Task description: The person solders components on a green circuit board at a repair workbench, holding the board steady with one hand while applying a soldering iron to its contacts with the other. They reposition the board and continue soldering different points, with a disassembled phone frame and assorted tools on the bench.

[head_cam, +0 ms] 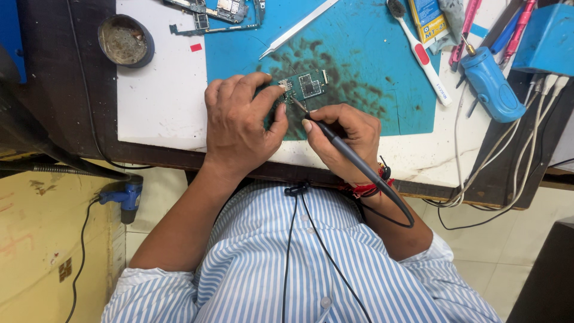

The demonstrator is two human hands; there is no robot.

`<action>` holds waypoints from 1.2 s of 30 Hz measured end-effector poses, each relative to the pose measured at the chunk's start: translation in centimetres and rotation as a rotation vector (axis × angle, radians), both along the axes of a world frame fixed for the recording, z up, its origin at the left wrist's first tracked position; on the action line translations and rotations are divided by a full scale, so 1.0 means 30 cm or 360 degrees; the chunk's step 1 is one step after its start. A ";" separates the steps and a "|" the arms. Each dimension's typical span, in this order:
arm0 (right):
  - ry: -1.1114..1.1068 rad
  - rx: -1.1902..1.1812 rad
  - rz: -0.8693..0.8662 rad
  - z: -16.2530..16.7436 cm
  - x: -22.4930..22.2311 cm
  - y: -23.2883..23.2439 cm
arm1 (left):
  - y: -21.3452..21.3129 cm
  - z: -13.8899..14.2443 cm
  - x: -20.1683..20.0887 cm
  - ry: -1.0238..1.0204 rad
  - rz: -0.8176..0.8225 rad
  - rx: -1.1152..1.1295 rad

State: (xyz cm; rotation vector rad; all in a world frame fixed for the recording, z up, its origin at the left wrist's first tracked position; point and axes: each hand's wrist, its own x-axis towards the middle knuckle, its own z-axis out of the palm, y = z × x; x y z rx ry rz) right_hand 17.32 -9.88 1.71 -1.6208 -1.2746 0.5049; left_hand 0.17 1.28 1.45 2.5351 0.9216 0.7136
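A small green circuit board (306, 85) lies on a stained blue work mat (359, 54). My left hand (239, 122) presses down on the board's left end, fingers curled over it. My right hand (345, 139) grips a dark soldering iron (341, 146) like a pen. Its metal tip touches the board's lower left part. The iron's black cable loops back past my right wrist, which wears red thread bands.
Metal tweezers (298, 28) and a white toothbrush (421, 54) lie on the mat. A round tin (124, 40) sits at left, another opened circuit board (215, 12) at top. A blue electric screwdriver (493, 84), pens and white cables crowd the right side.
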 end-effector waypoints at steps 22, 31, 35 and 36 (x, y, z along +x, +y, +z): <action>0.0020 -0.0021 -0.0019 -0.004 0.001 -0.003 | 0.000 -0.006 0.002 -0.0004 0.0001 0.0018; 0.0009 -0.0010 -0.0018 -0.006 0.001 -0.001 | 0.000 -0.005 0.000 0.0000 0.0007 0.0010; 0.0003 -0.0024 -0.0019 -0.004 0.001 -0.002 | 0.004 -0.009 0.001 -0.0007 -0.0007 0.0014; 0.0009 -0.0013 -0.0015 -0.005 0.000 -0.001 | 0.004 -0.010 0.001 -0.0006 -0.0006 0.0012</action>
